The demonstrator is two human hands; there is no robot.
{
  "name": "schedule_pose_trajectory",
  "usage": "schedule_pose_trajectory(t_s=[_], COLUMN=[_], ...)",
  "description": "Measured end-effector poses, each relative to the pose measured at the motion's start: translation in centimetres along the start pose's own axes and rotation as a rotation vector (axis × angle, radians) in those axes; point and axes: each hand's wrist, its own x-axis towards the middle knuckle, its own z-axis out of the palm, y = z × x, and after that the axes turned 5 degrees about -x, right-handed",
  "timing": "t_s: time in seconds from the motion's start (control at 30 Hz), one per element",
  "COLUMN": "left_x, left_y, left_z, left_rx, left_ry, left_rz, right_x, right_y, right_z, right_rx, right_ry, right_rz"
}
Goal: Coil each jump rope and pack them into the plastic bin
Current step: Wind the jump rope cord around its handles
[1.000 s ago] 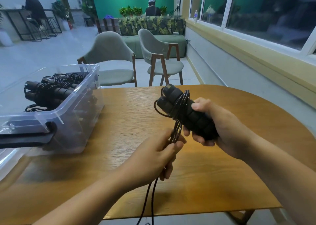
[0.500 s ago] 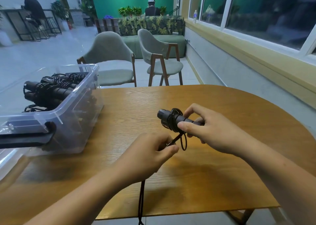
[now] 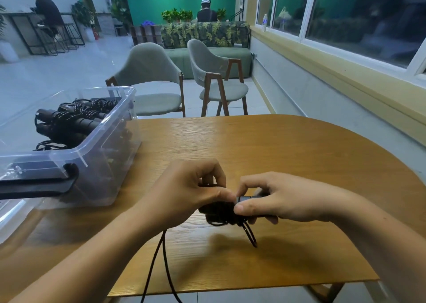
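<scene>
Plastic bin (image 3: 103,155) at 9 o'clock: several coiled ropes (image 3: 69,123) already packed. My left hand (image 3: 184,194) pinches the jump rope (image 3: 221,212) at its wraps and my right hand (image 3: 283,201) grips its handles, low over the desk (image 3: 276,153). Wrap unfinished: a loose length trails off at 6 o'clock. Fingers hide the handles. Bin count unclear.

Bright even indoor light — soft shadows under hands; wide-angle bending at edges.
</scene>
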Motion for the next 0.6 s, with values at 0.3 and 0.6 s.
schedule_pose_trajectory(t_s=[0.3, 0.6], left_x=[0.4, -0.4], left_y=[-0.7, -1.9], left_z=[-0.8, 0.5], left_rx=[-0.328, -0.439], left_ry=[-0.138, -0.116], left_rz=[0.034, -0.006], right_x=[-1.2, -0.8], right_y=[-0.5, -0.1], right_z=[-0.8, -0.8], right_rx=[0.369, 0.757], right_ry=[-0.263, -0.188], right_rz=[-0.201, -0.386])
